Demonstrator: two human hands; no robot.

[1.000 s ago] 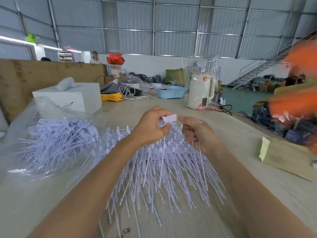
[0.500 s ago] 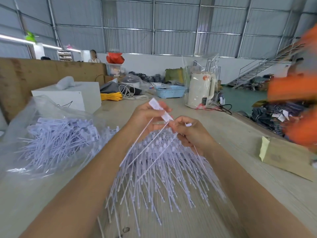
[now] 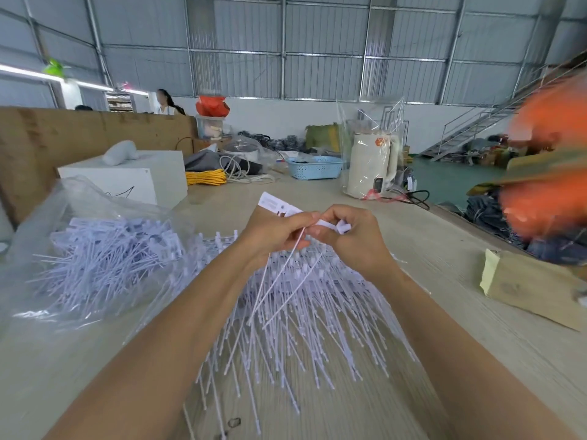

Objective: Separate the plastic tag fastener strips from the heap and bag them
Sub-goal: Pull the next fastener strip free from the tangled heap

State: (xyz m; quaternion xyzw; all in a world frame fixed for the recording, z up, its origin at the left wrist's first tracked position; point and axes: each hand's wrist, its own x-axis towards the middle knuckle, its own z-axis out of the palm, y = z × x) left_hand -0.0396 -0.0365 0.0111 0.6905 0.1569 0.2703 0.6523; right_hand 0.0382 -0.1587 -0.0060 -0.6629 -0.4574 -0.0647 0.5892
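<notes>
Above the heap (image 3: 301, 312), left hand (image 3: 273, 233) and right hand (image 3: 352, 239) pinch one fastener strip (image 3: 282, 206).

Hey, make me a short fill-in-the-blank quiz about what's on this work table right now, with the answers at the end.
1. Both hands, the left hand and the right hand, pinch a white ____ above the heap.
2. The clear plastic bag of separated strips lies to the ____ of the heap.
3. The coiled rope near the white box is ____ in colour.
4. The small basket beside the kettle is ____.

Answers: strip; left; yellow; blue
</notes>
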